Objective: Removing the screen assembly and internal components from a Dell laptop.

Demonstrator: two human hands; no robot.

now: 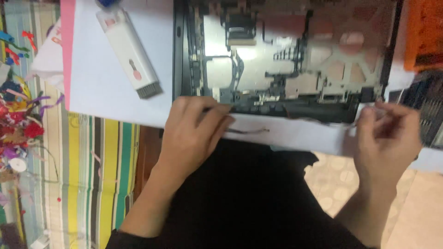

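An opened laptop chassis (286, 60), black-framed with bare silver metal inside, lies on a white sheet (106, 87). My left hand (191, 133) rests at the chassis's near left edge, fingertips pinching a thin wire (249, 131) that trails right across the sheet. My right hand (387, 133) is at the near right corner, fingers curled on the other end of a thin dark wire (323, 121) running along the chassis's front edge. The picture is blurred, so the exact grip is unclear.
A white cleaning tool with a grey brush end (131, 53) lies on the sheet at the left. An orange object (424, 32) sits at the top right. Striped cloth (92, 184) and colourful ribbons (18, 110) lie to the left, a tiled floor (337, 184) below.
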